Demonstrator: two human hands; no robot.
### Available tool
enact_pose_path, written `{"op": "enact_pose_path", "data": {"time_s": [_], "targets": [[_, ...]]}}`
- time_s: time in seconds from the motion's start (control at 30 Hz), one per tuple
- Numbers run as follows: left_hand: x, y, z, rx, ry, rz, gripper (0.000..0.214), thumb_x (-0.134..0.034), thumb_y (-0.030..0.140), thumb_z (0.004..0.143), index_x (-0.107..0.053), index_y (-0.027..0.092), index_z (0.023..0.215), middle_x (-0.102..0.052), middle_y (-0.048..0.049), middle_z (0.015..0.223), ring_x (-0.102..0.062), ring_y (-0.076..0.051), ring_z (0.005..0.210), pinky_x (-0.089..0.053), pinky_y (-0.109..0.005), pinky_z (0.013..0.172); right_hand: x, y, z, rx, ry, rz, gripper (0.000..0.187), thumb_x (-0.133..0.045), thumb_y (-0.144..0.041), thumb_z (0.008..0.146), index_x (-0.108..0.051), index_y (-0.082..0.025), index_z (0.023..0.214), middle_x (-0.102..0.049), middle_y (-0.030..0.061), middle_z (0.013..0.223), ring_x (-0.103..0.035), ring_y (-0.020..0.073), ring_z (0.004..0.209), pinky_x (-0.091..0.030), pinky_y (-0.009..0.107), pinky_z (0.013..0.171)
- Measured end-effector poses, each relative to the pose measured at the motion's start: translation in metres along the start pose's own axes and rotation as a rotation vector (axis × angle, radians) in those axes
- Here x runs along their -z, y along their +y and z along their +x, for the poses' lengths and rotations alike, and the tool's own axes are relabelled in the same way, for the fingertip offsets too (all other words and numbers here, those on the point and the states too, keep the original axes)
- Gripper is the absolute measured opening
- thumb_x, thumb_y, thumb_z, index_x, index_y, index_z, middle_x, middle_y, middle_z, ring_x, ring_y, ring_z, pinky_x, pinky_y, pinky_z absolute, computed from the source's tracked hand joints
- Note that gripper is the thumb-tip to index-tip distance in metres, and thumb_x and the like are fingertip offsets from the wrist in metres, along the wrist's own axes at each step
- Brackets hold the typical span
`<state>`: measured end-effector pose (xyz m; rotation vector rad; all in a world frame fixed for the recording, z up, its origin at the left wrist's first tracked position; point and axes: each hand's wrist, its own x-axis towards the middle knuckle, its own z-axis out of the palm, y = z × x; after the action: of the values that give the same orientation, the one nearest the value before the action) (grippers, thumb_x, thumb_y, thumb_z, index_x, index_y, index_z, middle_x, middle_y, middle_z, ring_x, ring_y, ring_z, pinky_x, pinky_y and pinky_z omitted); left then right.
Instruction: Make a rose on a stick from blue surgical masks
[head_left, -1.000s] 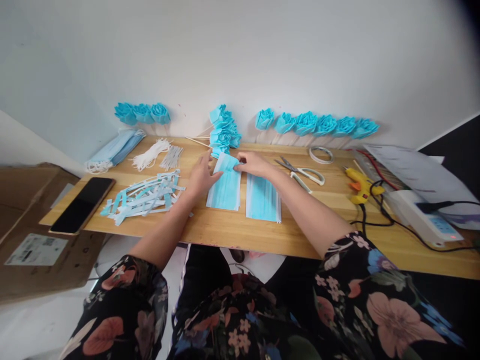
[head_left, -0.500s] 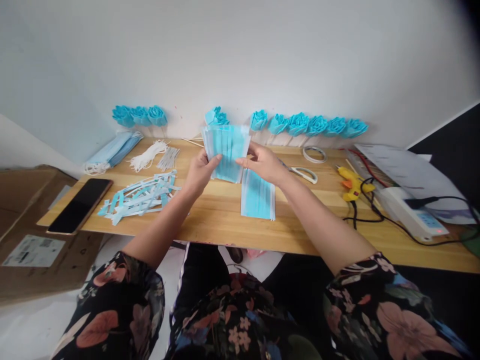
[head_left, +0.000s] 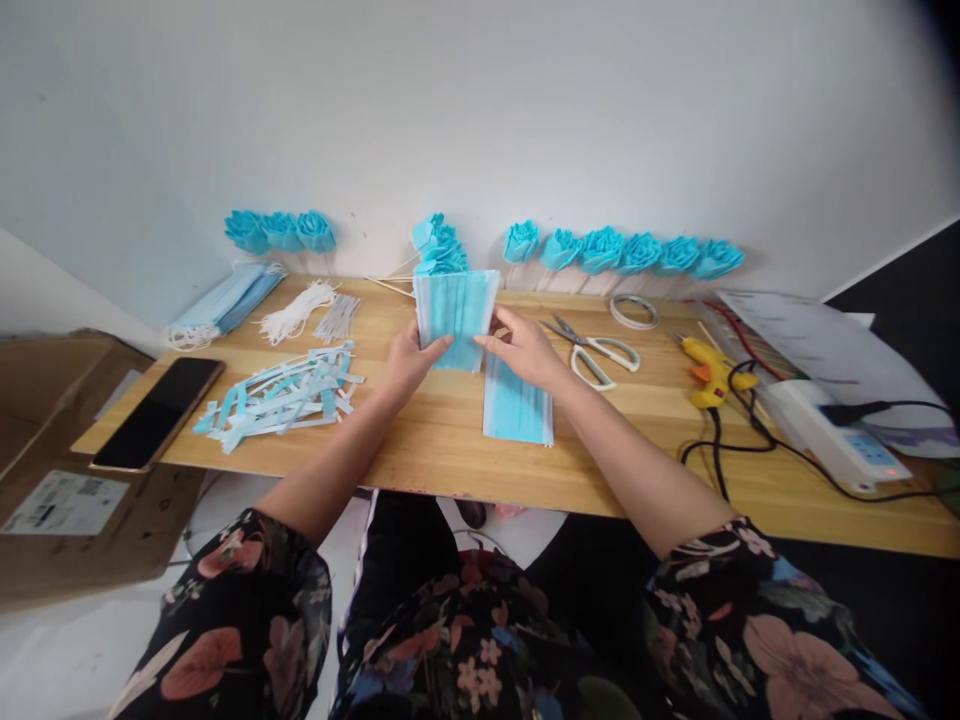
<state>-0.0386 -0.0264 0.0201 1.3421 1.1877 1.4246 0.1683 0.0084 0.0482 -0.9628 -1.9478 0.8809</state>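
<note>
Upright between my two hands is a stack of blue pleated face mask sheets [head_left: 456, 310], without ear loops that I can see. My left hand [head_left: 415, 357] grips its left edge, thumb across the front and fingers behind. At the right edge my right hand [head_left: 520, 348] pinches the same stack, its thumb on the front. Another blue mask sheet pile [head_left: 517, 405] lies on the table just below my right hand. Behind the held stack, blue flowers [head_left: 441, 243] stand partly hidden. Scissors [head_left: 592, 352] with white handles lie open to the right of my right hand.
On the wooden table [head_left: 435, 455] at left are cut strips [head_left: 281, 395], white ear loops [head_left: 300, 308], whole masks [head_left: 225, 300] and a phone [head_left: 159, 412]. Rightward lie a tape roll [head_left: 634, 311], yellow glue gun [head_left: 712, 370] and power strip [head_left: 832, 430]. Blue flowers [head_left: 602, 248] line the wall.
Both hands have lowered the mask stack slightly, uncovering more of the blue flowers behind it. My right hand has shifted a little left, and the scissors' blades and both handles now show.
</note>
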Motion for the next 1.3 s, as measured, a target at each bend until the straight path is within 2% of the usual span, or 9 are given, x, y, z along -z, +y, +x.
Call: {"op": "enact_pose_path", "data": {"time_s": [0.2, 0.43, 0.63, 0.8, 1.0, 1.1, 1.17, 1.23, 1.3], "targets": [[0.0, 0.003, -0.003, 0.008, -0.02, -0.036, 0.054, -0.079, 0.052, 0.074, -0.066, 0.016, 0.112, -0.076, -0.0126, 0.114, -0.071, -0.03, 0.103, -0.058, -0.04, 0.087, -0.005, 0.009, -0.002, -0.019, 0.029, 0.074, 0.03, -0.071, -0.045, 0.08, -0.071, -0.02, 0.097, -0.07, 0.0036, 0.087, -0.063, 0.0195, 0.082, -0.053, 0.032, 0.073], [0.001, 0.0, -0.002, -0.025, -0.033, 0.008, 0.056, -0.078, 0.053, 0.075, -0.065, 0.015, 0.115, -0.075, -0.013, 0.116, -0.07, -0.031, 0.11, -0.056, -0.04, 0.092, -0.006, -0.002, -0.004, -0.071, 0.091, 0.144, 0.033, -0.071, -0.053, 0.079, -0.059, -0.022, 0.074, -0.058, -0.0024, 0.066, -0.057, 0.0156, 0.063, -0.053, 0.031, 0.065], [0.0, -0.002, -0.003, -0.057, -0.022, 0.025, 0.048, -0.074, 0.049, 0.079, -0.066, 0.016, 0.114, -0.072, -0.0123, 0.126, -0.067, -0.029, 0.116, -0.056, -0.036, 0.091, -0.003, -0.005, -0.007, -0.074, 0.1, 0.198, 0.038, -0.071, -0.058, 0.078, -0.058, -0.023, 0.072, -0.058, -0.0015, 0.067, -0.06, 0.0164, 0.063, -0.053, 0.032, 0.067], [0.0, -0.005, -0.003, -0.011, 0.0, 0.026, 0.051, -0.078, 0.05, 0.074, -0.068, 0.015, 0.11, -0.077, -0.0112, 0.112, -0.071, -0.028, 0.103, -0.057, -0.038, 0.089, -0.004, 0.0, -0.009, -0.046, 0.115, 0.135, 0.035, -0.071, -0.056, 0.077, -0.061, -0.023, 0.077, -0.06, -0.0004, 0.072, -0.058, 0.0166, 0.064, -0.051, 0.032, 0.065], [0.001, -0.007, -0.001, -0.018, 0.025, 0.021, 0.049, -0.078, 0.05, 0.072, -0.068, 0.015, 0.106, -0.077, -0.0101, 0.108, -0.07, -0.027, 0.102, -0.056, -0.037, 0.09, -0.009, 0.003, -0.011, -0.009, 0.085, 0.08, 0.024, -0.068, -0.045, 0.081, -0.067, -0.021, 0.083, -0.066, 0.0025, 0.08, -0.062, 0.0192, 0.077, -0.053, 0.032, 0.068], [0.006, -0.003, 0.002, -0.026, 0.04, -0.017, 0.047, -0.076, 0.047, 0.074, -0.066, 0.016, 0.108, -0.076, -0.0094, 0.109, -0.07, -0.026, 0.103, -0.056, -0.038, 0.091, -0.005, 0.003, -0.011, -0.029, 0.078, 0.118, 0.037, -0.068, -0.048, 0.084, -0.072, -0.021, 0.109, -0.07, 0.0027, 0.086, -0.064, 0.0187, 0.078, -0.054, 0.031, 0.067], [0.013, 0.002, 0.004, -0.008, 0.002, -0.057, 0.052, -0.075, 0.045, 0.074, -0.064, 0.016, 0.115, -0.075, -0.0097, 0.115, -0.069, -0.028, 0.108, -0.054, -0.04, 0.096, 0.001, 0.005, -0.011, -0.041, 0.112, 0.167, 0.048, -0.066, -0.053, 0.087, -0.07, -0.022, 0.124, -0.07, 0.0026, 0.088, -0.065, 0.0181, 0.079, -0.054, 0.029, 0.064], [0.021, 0.006, 0.005, 0.047, -0.06, -0.032, 0.058, -0.076, 0.041, 0.072, -0.063, 0.016, 0.122, -0.073, -0.0107, 0.122, -0.067, -0.03, 0.113, -0.053, -0.044, 0.1, 0.009, 0.01, -0.009, -0.052, 0.178, 0.222, 0.053, -0.064, -0.058, 0.088, -0.069, -0.023, 0.128, -0.071, 0.0031, 0.089, -0.066, 0.0176, 0.08, -0.054, 0.027, 0.061], [0.03, 0.007, 0.004, 0.121, -0.071, 0.1, 0.065, -0.075, 0.035, 0.069, -0.061, 0.015, 0.13, -0.07, -0.0112, 0.128, -0.065, -0.032, 0.115, -0.052, -0.047, 0.101, 0.015, 0.017, -0.006, -0.072, 0.242, 0.268, 0.054, -0.065, -0.061, 0.087, -0.069, -0.023, 0.125, -0.073, 0.0036, 0.091, -0.066, 0.0162, 0.079, -0.054, 0.025, 0.06]]}}
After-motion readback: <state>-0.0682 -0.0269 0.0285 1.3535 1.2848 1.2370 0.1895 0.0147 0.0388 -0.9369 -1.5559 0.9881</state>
